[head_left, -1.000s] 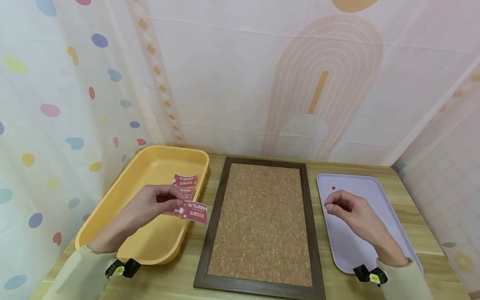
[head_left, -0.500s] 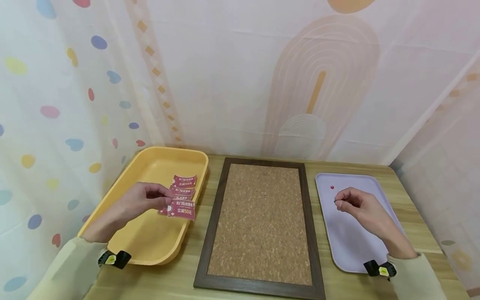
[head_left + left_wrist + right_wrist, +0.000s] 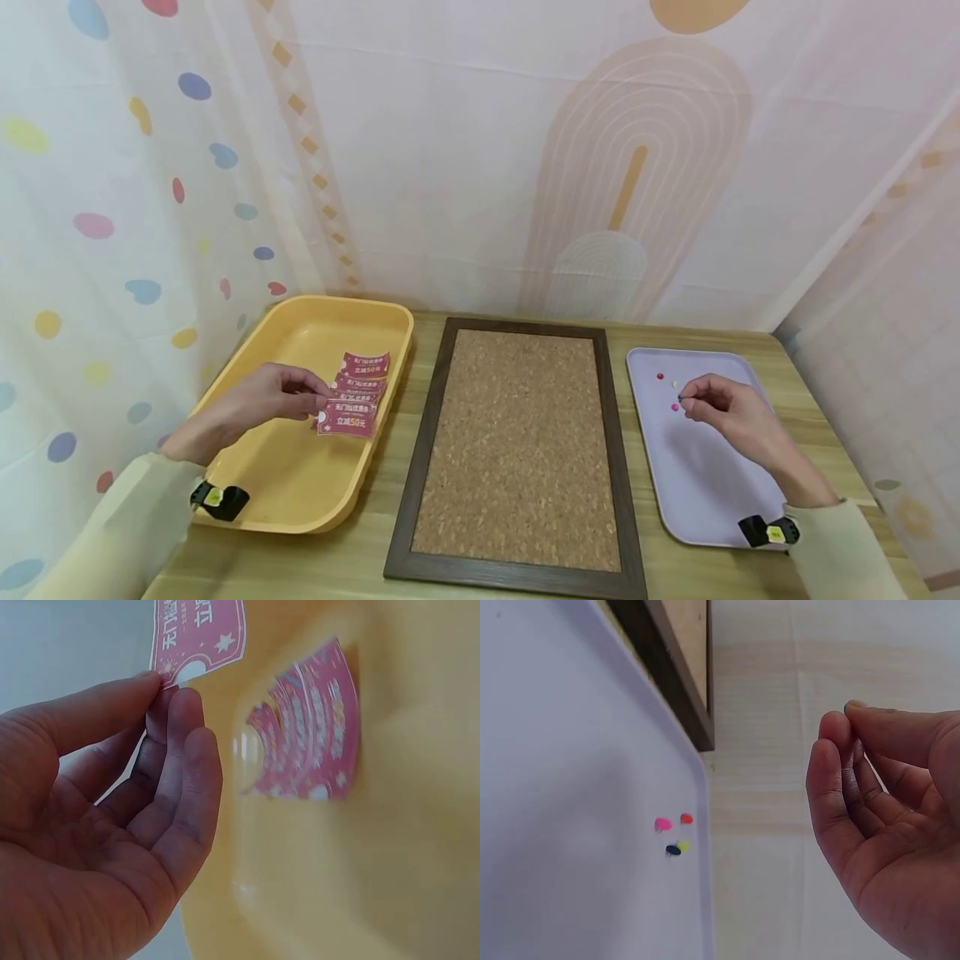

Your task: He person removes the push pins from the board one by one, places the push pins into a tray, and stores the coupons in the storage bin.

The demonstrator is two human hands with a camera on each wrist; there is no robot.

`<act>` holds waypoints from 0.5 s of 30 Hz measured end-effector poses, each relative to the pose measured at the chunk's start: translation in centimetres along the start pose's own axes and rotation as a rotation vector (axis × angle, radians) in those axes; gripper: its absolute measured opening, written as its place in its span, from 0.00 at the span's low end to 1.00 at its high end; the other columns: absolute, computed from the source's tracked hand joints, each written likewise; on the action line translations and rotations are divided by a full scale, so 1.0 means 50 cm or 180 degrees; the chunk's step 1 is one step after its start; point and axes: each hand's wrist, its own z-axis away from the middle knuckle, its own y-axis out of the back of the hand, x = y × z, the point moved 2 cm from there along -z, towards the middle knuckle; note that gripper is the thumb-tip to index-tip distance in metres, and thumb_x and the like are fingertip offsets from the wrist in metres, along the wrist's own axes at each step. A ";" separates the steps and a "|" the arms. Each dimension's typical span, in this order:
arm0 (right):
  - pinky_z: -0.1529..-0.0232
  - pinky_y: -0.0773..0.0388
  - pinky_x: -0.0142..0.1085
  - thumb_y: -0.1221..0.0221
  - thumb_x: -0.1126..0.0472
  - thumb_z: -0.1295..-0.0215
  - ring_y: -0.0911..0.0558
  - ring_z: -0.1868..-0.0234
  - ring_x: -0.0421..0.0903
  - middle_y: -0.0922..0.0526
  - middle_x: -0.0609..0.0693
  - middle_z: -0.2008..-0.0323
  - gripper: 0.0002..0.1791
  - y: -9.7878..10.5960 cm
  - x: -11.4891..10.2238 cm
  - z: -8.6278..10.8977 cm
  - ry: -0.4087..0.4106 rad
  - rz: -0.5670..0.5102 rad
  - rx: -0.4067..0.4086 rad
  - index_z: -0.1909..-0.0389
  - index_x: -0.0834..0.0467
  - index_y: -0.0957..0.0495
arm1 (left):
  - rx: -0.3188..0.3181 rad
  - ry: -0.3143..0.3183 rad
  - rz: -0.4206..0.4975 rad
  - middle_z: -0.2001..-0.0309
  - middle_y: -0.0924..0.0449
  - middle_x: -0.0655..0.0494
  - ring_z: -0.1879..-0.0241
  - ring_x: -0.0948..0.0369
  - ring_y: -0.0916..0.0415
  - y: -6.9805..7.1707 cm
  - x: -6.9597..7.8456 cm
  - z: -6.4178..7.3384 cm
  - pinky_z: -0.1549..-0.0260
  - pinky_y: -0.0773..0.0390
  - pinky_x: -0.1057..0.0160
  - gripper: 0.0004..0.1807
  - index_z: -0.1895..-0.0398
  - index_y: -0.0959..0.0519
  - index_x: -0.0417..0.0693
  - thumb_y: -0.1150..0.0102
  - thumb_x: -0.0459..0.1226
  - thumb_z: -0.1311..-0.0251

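My left hand (image 3: 262, 404) pinches a dark pink paper coupon (image 3: 347, 419) by its left edge, between thumb and fingers, above the yellow tray (image 3: 300, 492). Several similar coupons (image 3: 319, 720) lie overlapping inside that tray. Over the lilac tray (image 3: 697, 492), my right hand (image 3: 738, 421) pinches a tiny dark thumbtack (image 3: 847, 708), mostly hidden by the fingertips. Below it several thumbtacks lie on the lilac tray: a pink one (image 3: 663, 824), a red one (image 3: 686, 818), a black one (image 3: 673, 850) and a yellow one (image 3: 684, 845).
A cork board (image 3: 517, 450) with a dark wooden frame lies flat between the two trays on the wood-grain table (image 3: 375, 525). A patterned curtain (image 3: 450, 167) hangs behind and along both sides.
My left hand has moved left with the coupon, from over the yellow tray's right rim to over its inside. The right hand has shifted right, and more thumbtacks show on the lilac tray.
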 end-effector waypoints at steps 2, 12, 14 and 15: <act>0.64 0.21 0.28 0.39 0.73 0.29 0.19 0.67 0.37 0.17 0.50 0.67 0.03 0.003 0.007 -0.001 -0.0027 0.0012 0.0001 0.58 0.69 0.21 | -0.0055 0.0060 0.0034 0.59 0.15 0.46 0.60 0.54 0.17 0.007 -0.013 -0.004 0.56 0.16 0.59 0.14 0.51 0.18 0.31 0.36 0.35 0.31; 0.62 0.22 0.27 0.39 0.72 0.29 0.20 0.66 0.38 0.17 0.51 0.66 0.04 0.024 0.045 -0.003 -0.0177 0.0140 -0.0068 0.57 0.69 0.21 | -0.0214 0.0338 0.0070 0.56 0.15 0.48 0.59 0.56 0.19 0.026 -0.068 -0.017 0.56 0.16 0.61 0.13 0.50 0.17 0.31 0.38 0.35 0.28; 0.62 0.22 0.27 0.40 0.72 0.29 0.20 0.66 0.38 0.17 0.52 0.65 0.04 0.028 0.049 -0.004 -0.0211 0.0149 -0.0109 0.57 0.69 0.21 | -0.0242 0.0350 0.0066 0.56 0.15 0.49 0.59 0.57 0.19 0.028 -0.074 -0.020 0.57 0.16 0.61 0.14 0.50 0.17 0.31 0.37 0.36 0.29; 0.62 0.22 0.27 0.40 0.72 0.28 0.20 0.66 0.38 0.17 0.52 0.65 0.04 0.030 0.051 -0.005 -0.0239 0.0157 -0.0131 0.56 0.69 0.21 | -0.0261 0.0350 0.0068 0.56 0.15 0.49 0.59 0.57 0.20 0.029 -0.077 -0.022 0.57 0.16 0.61 0.14 0.50 0.17 0.31 0.37 0.36 0.29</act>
